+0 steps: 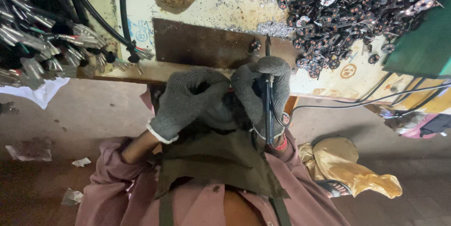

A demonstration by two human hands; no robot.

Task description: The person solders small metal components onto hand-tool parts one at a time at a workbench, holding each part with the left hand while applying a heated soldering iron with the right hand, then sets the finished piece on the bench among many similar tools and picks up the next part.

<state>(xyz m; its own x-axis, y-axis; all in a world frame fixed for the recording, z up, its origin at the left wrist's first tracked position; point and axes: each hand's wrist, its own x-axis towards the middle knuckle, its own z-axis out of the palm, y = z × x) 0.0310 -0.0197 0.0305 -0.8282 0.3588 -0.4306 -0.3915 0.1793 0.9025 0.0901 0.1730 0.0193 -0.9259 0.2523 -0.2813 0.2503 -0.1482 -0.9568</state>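
Right hand [265, 92] grip clenched around the soldering iron [268, 108], tip over the brown plate [197, 45] on the worktop [235, 0]. Left hand [188, 97] pinches something small, apparently a wire. Brace both wrists; keep the tip steady.

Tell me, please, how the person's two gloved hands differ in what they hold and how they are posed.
The right hand grips a black soldering iron, its tip toward the brown plate; the left hand holds no tool. The right hand's fingers wrap the iron; the left hand is curled and pressed against the right. Both wear grey knit gloves.
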